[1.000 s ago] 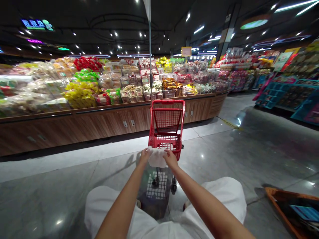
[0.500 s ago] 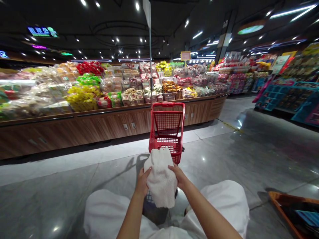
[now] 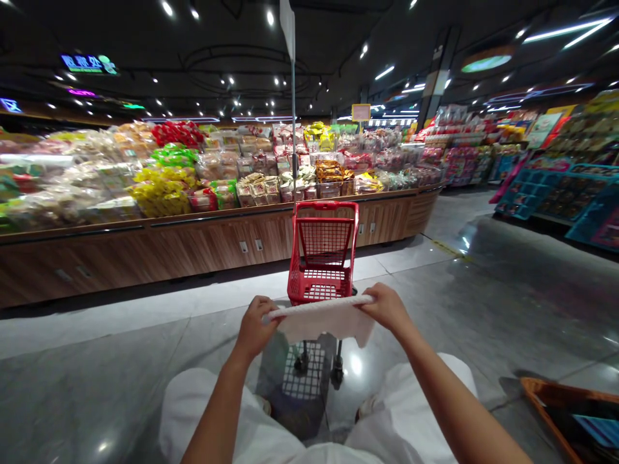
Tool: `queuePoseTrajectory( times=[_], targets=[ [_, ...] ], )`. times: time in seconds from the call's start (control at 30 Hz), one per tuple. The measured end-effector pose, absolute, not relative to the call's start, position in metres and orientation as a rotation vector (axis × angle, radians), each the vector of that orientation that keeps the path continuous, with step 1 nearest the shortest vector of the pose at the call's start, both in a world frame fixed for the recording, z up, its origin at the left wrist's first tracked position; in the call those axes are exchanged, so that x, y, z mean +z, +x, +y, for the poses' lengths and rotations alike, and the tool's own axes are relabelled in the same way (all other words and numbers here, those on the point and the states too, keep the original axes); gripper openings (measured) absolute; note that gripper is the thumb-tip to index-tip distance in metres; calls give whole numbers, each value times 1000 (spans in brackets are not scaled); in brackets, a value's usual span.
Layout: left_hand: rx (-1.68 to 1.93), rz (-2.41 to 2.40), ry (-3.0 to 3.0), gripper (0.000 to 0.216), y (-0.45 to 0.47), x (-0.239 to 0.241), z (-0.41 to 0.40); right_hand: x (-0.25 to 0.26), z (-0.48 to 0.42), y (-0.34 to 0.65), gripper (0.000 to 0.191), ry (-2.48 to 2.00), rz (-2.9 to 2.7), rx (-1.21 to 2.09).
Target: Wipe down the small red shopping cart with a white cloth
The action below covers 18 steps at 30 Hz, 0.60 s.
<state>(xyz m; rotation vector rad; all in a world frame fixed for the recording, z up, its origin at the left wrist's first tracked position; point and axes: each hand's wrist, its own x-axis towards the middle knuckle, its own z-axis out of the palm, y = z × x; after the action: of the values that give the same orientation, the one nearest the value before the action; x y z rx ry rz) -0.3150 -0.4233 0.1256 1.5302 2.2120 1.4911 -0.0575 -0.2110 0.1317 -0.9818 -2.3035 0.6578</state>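
Note:
A white cloth (image 3: pixel 322 317) is stretched between my hands, its upper edge folded into a thick ridge and the rest hanging loose. My left hand (image 3: pixel 258 328) pinches its left end; my right hand (image 3: pixel 385 306) pinches the right end. Just beyond the cloth stands a small red shopping cart (image 3: pixel 323 241) with a plastic lattice basket. The cloth covers part of the cart's lower front, while dark casters (image 3: pixel 337 372) show beneath it. Whether the cloth touches the cart I cannot tell.
Behind the cart runs a long wooden counter (image 3: pixel 217 241) heaped with bagged snacks (image 3: pixel 164 187). A thin pole (image 3: pixel 293 116) rises behind the cart. Blue display racks (image 3: pixel 536 183) stand at right. An orange-rimmed container (image 3: pixel 534 393) sits at lower right. Grey tiled floor (image 3: pixel 435 309) surrounds my knees.
My hands have moved apart and slightly upward. The cloth, bunched and hanging broad before, is now pulled taut sideways along its top edge, uncovering the cart's wheels.

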Motion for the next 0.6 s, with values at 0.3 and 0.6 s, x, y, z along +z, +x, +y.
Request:
queuePoseTrajectory(
  times=[0.3, 0.6],
  targets=[
    [1707, 2028, 1047, 14, -233, 92, -364, 86, -251, -123, 37, -804, -1653, 1553],
    [1174, 2244, 1449, 39, -316, 83, -329, 87, -197, -93, 24, -1004, -1595, 860]
  ],
)
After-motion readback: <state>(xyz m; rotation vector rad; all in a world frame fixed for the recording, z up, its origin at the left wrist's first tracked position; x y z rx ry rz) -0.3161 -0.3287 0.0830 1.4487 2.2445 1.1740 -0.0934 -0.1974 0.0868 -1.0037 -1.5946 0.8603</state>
